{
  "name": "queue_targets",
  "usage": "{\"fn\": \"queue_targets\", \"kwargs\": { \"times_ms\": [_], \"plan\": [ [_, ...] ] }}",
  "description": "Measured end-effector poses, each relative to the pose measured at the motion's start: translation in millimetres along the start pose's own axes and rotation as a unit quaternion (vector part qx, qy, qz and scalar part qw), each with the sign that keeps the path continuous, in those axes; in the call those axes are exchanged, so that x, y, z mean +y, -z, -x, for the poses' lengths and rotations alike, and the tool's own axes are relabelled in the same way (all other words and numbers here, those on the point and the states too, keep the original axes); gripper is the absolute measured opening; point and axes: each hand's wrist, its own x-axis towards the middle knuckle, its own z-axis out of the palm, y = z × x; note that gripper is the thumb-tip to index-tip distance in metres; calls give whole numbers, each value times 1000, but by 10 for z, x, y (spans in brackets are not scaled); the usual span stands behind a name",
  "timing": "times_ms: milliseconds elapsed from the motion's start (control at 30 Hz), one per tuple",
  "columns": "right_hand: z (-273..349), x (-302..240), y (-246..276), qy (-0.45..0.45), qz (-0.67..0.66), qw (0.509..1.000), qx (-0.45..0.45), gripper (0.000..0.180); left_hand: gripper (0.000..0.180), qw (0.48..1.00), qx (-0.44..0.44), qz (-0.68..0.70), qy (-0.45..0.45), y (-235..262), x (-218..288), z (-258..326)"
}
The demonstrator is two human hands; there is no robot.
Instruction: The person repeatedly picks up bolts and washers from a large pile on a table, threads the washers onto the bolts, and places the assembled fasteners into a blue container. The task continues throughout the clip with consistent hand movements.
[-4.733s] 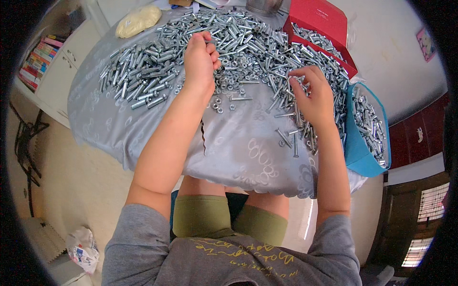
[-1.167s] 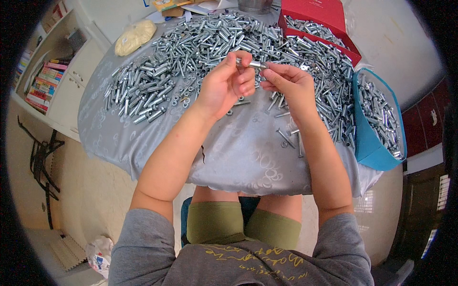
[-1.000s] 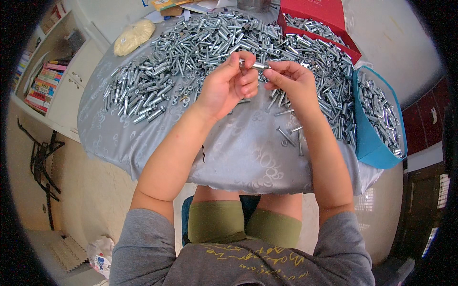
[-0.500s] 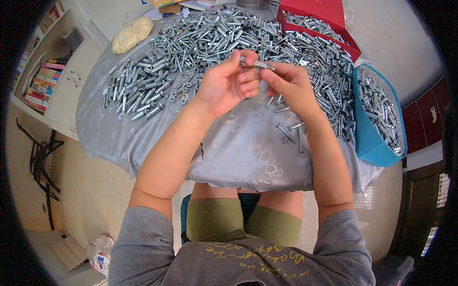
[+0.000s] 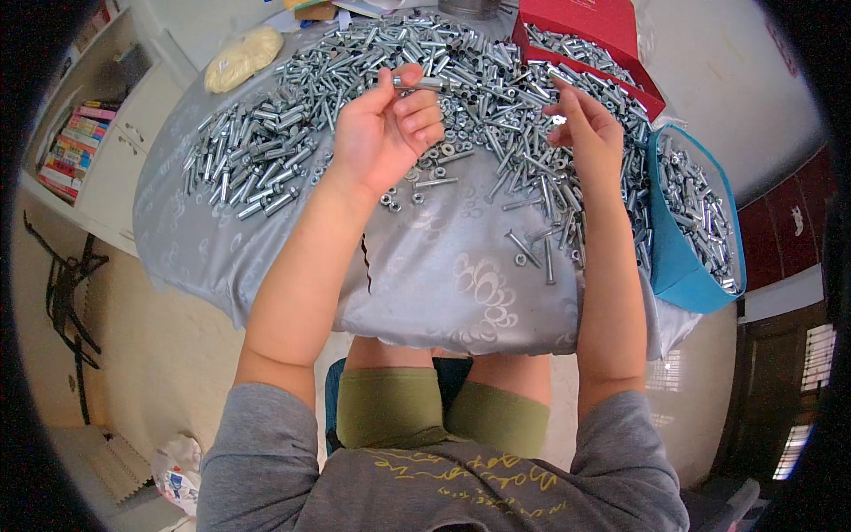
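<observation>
My left hand point(image 5: 381, 124) is closed on a metal expansion bolt point(image 5: 433, 84), pinched between thumb and forefinger and pointing right, with the other fingers curled below. It is held above the large heap of loose bolts and sleeves point(image 5: 390, 49). Over the heap's right part, my right hand point(image 5: 592, 133) has its forefinger and thumb apart, with small bright metal pieces visible at the gap. Whether its fingertips touch any is unclear. Below the hands, loose nuts point(image 5: 417, 199) and single bolts point(image 5: 523, 248) lie on the silver tablecloth point(image 5: 425, 266).
A group of assembled expansion bolts point(image 5: 244, 160) lies on the left. On the right stands a blue fabric bin point(image 5: 687, 275) full of bolts, behind it an open red box point(image 5: 651, 93) holding more metal parts. A bag of yellowish material point(image 5: 244, 60) sits at the far left.
My hands have come apart. The left has moved up and left with the expansion bolt, while the right has let go of it and moved right over the heap.
</observation>
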Motion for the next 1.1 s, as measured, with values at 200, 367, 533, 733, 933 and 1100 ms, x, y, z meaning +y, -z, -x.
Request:
{"fn": "queue_targets", "kwargs": {
  "times_ms": [200,367,533,733,933,1100],
  "plan": [
    [110,162,-179,123,339,931,-63,26,26,993,95,-30,-68,89,33,3],
    [145,293,-337,248,393,872,-156,23,26,989,117,-31,-88,107,66,17],
    [183,322,-484,333,399,831,-199,20,26,992,89,-37,-75,104,63,17],
    [201,407,-603,343,412,816,-218,16,25,992,81,-65,-76,59,45,27],
    [182,309,-546,299,416,831,-216,10,25,991,89,-70,-75,42,35,23],
    [182,267,-478,271,419,843,-199,10,24,992,82,-70,-72,37,34,28]
  ]
}}
